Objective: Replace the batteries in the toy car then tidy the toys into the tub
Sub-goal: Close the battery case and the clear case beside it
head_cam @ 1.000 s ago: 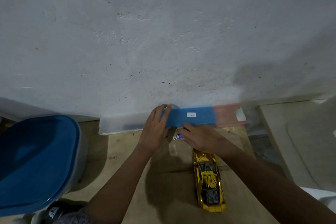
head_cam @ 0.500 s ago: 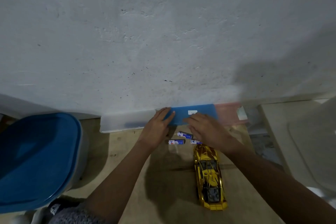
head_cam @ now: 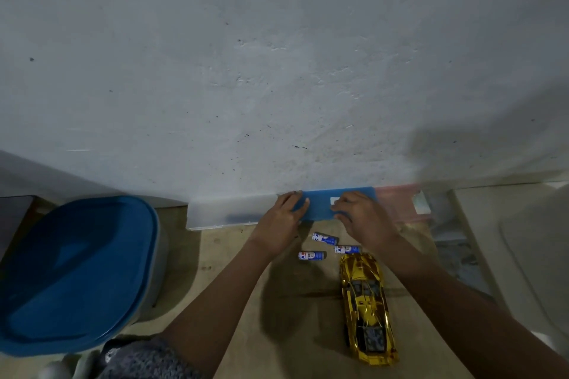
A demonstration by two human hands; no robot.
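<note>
A shiny metallic-gold toy car (head_cam: 366, 308) beside three blue-and-white cylindrical batteries (head_cam: 324, 238) (red accents), a flat blue plastic lid (head_cam: 320, 204) and a blue-lidded grey tub (head_cam: 77, 274).

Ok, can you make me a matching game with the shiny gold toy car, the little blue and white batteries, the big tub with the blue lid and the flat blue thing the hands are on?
Things:
1. shiny gold toy car
2. small blue and white batteries
3. grey tub with blue lid
4. flat blue packet

Places:
A. far left
B. against the wall, under both hands
C. lower right of the floor
D. loose between hands and car

Pairs: 1-C, 2-D, 3-A, 4-B
</note>
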